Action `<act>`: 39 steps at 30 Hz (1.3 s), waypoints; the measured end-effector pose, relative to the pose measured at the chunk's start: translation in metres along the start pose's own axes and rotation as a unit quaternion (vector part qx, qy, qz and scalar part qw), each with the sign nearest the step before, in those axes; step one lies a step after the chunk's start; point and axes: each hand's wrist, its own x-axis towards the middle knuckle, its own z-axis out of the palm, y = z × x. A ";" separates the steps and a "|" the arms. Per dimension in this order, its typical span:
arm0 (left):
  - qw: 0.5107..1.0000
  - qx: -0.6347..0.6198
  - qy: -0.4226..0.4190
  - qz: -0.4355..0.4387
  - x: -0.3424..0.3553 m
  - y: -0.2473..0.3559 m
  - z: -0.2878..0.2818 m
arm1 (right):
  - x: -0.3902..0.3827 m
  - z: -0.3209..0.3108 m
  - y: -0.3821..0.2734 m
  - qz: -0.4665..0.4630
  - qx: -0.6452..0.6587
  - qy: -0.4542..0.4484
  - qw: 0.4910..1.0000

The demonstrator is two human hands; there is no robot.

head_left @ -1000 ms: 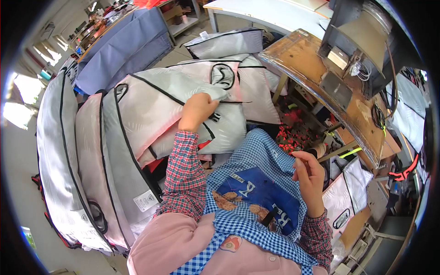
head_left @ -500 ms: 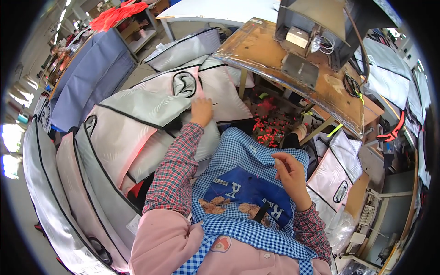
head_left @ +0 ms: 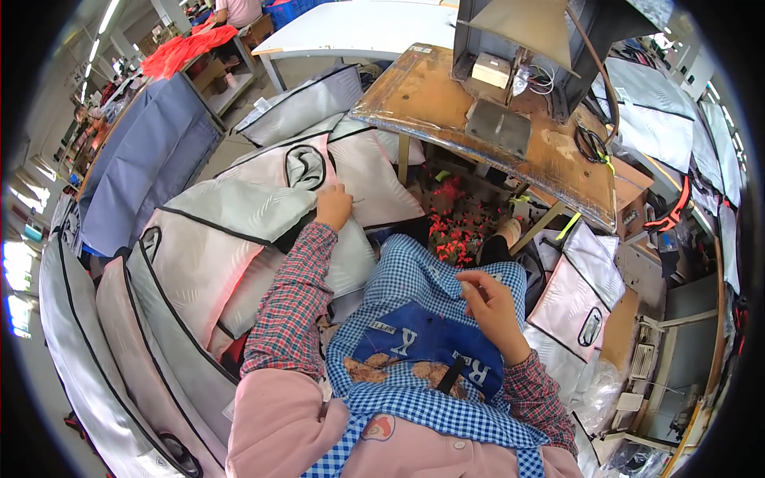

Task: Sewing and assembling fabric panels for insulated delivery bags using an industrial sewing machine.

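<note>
My left hand (head_left: 335, 205) reaches into a heap of pale grey and pink quilted-looking fabric covers with black piping. Its fingers are bent together at the edge of a pink-grey fabric cover (head_left: 362, 179), and what lies under the fingertips is hidden. Just left of that hand is a black-rimmed oval opening (head_left: 306, 167) in the cloth. A folded grey flap (head_left: 247, 209) covers part of the pile beside my wrist. My right hand (head_left: 496, 315) hovers over my blue checked apron (head_left: 414, 275), fingers loosely curled, thumb and forefinger apart, with nothing visible in them.
A worn wooden worktable (head_left: 426, 88) carrying a metal-housed machine (head_left: 510, 48) stands ahead on the right. Red scraps (head_left: 454, 231) litter the floor beneath it. More covers (head_left: 578, 295) lie at right. Blue-grey fabric (head_left: 147, 159) and a white table (head_left: 351, 28) are farther off.
The view has tilted up slightly and turned right, so the surroundings appear shifted left. A seated person now shows at the top. Both hands keep nearly the same pose.
</note>
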 end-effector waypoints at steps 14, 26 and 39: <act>0.904 -0.358 0.217 -0.082 -0.003 -0.037 -0.115 | 0.007 -0.005 0.032 0.071 0.086 0.003 0.994; 0.841 -0.393 0.329 -0.175 -0.040 -0.015 -0.180 | 0.037 0.009 0.035 0.065 0.054 -0.027 0.996; 0.812 -0.334 0.403 -0.258 -0.088 -0.002 -0.266 | 0.066 0.009 0.009 -0.084 -0.109 -0.033 0.990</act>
